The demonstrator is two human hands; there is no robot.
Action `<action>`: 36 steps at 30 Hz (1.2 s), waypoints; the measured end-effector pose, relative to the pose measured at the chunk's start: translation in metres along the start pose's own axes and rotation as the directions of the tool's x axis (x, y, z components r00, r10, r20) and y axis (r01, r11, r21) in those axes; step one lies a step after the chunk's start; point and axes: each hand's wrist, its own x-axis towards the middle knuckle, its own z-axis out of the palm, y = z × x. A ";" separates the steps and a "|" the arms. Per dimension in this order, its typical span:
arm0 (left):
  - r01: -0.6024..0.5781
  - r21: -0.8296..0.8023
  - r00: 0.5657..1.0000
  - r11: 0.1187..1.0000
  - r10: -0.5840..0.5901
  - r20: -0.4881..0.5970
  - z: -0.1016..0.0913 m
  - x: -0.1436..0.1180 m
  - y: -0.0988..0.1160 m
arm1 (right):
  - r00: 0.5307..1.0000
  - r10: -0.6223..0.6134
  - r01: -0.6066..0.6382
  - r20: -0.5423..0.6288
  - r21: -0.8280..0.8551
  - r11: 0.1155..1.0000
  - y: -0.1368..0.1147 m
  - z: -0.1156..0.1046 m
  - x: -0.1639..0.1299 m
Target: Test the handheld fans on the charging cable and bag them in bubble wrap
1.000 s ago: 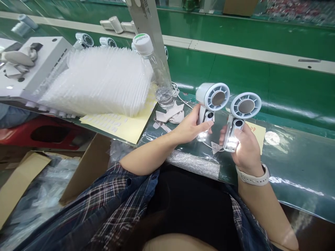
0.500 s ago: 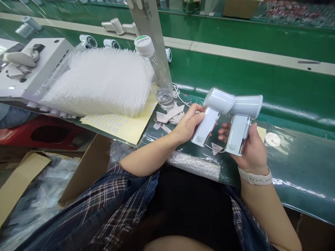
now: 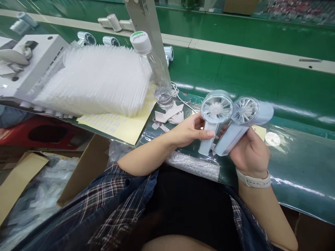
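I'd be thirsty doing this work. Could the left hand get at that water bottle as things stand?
Probably not at once: the left hand is shut around a fan, so it is full. The path itself looks open, though. The bottle stands upright just beyond it, with only paper scraps lying between.

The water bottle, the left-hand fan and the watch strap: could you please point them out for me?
water bottle (image 3: 154, 66), head view, on its clear body.
left-hand fan (image 3: 216, 107), head view, on its grille.
watch strap (image 3: 252, 180), head view, on the band.
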 end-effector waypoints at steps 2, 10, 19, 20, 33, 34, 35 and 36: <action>0.041 -0.048 0.999 0.998 -0.040 0.009 0.001 0.000 0.002 | 1.000 0.007 -0.007 -0.001 0.005 1.000 0.000 0.004 -0.002; 0.083 -0.138 0.996 0.987 -0.079 0.029 0.000 0.002 -0.002 | 0.996 0.016 -0.011 0.089 -0.052 0.999 -0.006 0.010 -0.008; 0.086 -0.208 0.996 0.974 -0.091 -0.019 0.003 0.003 -0.004 | 0.999 -0.007 0.012 0.034 -0.137 0.990 -0.006 0.013 -0.009; 0.084 -0.201 0.996 0.976 -0.091 -0.025 0.003 0.003 -0.005 | 0.999 -0.005 0.011 0.038 -0.134 0.991 -0.007 0.013 -0.009; -0.149 0.385 0.909 0.911 0.279 -0.309 0.010 -0.002 -0.013 | 0.999 -0.049 0.053 0.020 -0.302 0.952 0.011 0.007 -0.012; -0.136 0.405 0.910 0.904 0.275 -0.309 0.011 -0.004 -0.013 | 0.995 -0.093 0.096 0.025 -0.328 0.940 0.010 0.006 -0.012; -0.122 0.419 0.914 0.900 0.267 -0.306 0.012 -0.005 -0.012 | 0.993 -0.115 0.120 0.037 -0.350 0.929 0.009 0.006 -0.013; -0.113 0.433 0.917 0.894 0.262 -0.302 0.012 -0.006 -0.012 | 0.992 -0.113 0.125 0.053 -0.365 0.922 0.007 0.004 -0.013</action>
